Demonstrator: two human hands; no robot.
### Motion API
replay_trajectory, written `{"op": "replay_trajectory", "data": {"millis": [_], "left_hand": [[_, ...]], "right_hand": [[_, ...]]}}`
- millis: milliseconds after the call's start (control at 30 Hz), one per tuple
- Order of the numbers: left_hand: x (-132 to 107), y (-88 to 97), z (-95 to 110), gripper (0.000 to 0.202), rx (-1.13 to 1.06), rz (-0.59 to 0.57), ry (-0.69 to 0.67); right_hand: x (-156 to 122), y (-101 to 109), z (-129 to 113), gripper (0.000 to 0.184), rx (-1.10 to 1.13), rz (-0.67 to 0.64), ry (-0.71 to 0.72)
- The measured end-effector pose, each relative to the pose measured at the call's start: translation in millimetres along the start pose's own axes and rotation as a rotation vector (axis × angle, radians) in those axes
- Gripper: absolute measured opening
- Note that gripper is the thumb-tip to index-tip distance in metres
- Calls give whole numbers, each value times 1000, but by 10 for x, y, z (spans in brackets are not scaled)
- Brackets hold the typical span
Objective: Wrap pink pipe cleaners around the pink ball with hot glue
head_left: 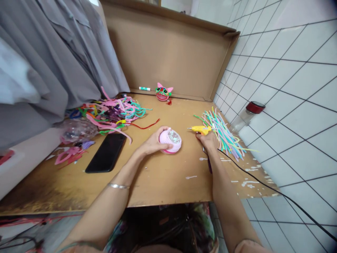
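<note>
From my head camera, white wall tiles [289, 88] fill the right of the frame, and a brown cardboard panel [171, 49] stands behind the worn wooden bench [158, 186]. At the centre, my left hand [153, 143] grips a round pink ribbed piece [163, 147] with a clear, shiny top, thumb near its front edge. Right of centre, my right hand [210, 141] is wrapped around a yellow glue gun [200, 129], its metal nozzle pointing left towards the piece but well apart from it.

If the nozzle is hot, a careless swing left could burn my left fingers or mark the clear top. The black cord [252, 175], running off the lower right, could snag and jerk my aim, or drag the pastel fuzzy stems [223, 135] beside it.

My right palm hides the gun's trigger, so I can't tell whether it's pressed. Something dark purple [210, 166] below that wrist is mostly covered; what's inside the piece is unclear.
</note>
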State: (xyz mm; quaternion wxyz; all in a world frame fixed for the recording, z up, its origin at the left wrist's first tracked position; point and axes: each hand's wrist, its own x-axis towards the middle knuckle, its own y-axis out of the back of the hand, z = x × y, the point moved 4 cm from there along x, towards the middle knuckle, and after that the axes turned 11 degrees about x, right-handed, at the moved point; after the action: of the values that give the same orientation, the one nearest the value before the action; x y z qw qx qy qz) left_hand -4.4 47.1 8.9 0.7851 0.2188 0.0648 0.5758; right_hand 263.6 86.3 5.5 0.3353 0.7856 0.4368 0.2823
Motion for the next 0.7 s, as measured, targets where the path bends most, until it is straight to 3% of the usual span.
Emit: {"op": "replay_trajectory", "data": {"millis": [200,367,533,700], "left_hand": [[5,-6,-16,77,-40,-14,15],[2,1,-18,77,-33,-8,20],[3,10,-36,76,-24,-7,18],[7,7,-34,77,-40,-1,16]], "right_hand": [[-117,-73,-103,51,-114,-38,95],[-37,-88,-8,52,-91,-5,34],[49,-76,103,52,-41,97,-25],[61,-42,133,49,-93,187,64]]}}
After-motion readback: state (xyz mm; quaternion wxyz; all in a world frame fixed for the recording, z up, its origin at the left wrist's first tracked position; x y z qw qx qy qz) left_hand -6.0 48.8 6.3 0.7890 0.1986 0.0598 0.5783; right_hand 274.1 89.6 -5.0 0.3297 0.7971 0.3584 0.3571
